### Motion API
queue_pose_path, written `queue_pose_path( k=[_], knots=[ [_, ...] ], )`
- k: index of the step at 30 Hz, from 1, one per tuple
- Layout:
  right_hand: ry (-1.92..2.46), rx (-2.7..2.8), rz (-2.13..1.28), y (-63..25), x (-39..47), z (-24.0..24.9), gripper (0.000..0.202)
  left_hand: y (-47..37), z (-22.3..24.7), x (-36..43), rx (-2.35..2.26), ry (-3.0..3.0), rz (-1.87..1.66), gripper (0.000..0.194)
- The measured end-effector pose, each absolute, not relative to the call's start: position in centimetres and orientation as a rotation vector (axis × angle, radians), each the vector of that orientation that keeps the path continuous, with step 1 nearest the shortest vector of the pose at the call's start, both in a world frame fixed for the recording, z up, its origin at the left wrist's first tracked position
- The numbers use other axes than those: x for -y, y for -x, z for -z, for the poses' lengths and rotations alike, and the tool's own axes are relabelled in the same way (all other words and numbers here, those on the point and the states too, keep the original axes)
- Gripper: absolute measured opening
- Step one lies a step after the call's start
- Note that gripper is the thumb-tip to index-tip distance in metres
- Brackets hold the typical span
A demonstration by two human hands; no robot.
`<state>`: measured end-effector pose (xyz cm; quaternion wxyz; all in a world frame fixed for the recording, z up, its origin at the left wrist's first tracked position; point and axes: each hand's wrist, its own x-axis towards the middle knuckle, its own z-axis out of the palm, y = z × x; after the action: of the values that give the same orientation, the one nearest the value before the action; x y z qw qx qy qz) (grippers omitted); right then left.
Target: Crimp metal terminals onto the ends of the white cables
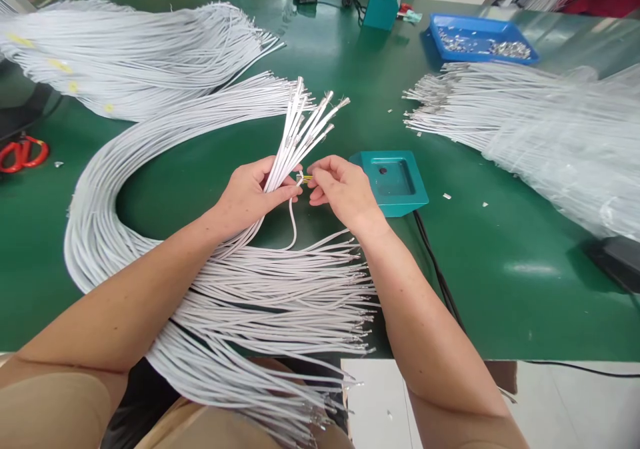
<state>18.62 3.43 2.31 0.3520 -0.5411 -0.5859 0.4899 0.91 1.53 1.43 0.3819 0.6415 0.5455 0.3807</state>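
Note:
Several white cables with bare, frayed silvery ends stand up at a slant in my left hand, whose fingers wrap round them. One cable end sticks out to the right from between its fingertips. At that end my right hand pinches a small, thin yellowish piece; its exact shape is too small to tell. The two hands are close together, a short gap between their fingertips. A large curved bundle of white cables loops from the back round the left, its ends fanned out below my hands.
A teal device with a recessed top sits right of my right hand, its black cord running down. Cable piles lie at back left and right. Behind are a blue tray and teal box; red-handled scissors lie left.

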Motion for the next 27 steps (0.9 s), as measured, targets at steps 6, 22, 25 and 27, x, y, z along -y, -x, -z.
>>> queue_pose_path(
  k=[6, 22, 25, 27],
  knots=[
    [1.303, 1.782, -1.015, -18.5, -3.0, -2.3, 0.012, -1.0, -1.8, -1.5, -1.364, -1.629, -0.973, 0.03],
    [1.406, 2.476, 0.237, -19.1, -3.6, -1.0, 0.021, -0.8, -0.2, -3.0, -1.24, -1.148, -0.919, 0.025],
    [1.491, 2.557, 0.18, -19.3, -4.0, -1.3, 0.022, -0.9, -0.1, -3.0, -1.274, -1.25, -0.904, 0.024],
    [1.53, 2.564, 0.152, -19.3, -4.1, -1.3, 0.023, -0.9, -0.1, -3.0, -1.284, -1.289, -0.9, 0.024]
  ],
)
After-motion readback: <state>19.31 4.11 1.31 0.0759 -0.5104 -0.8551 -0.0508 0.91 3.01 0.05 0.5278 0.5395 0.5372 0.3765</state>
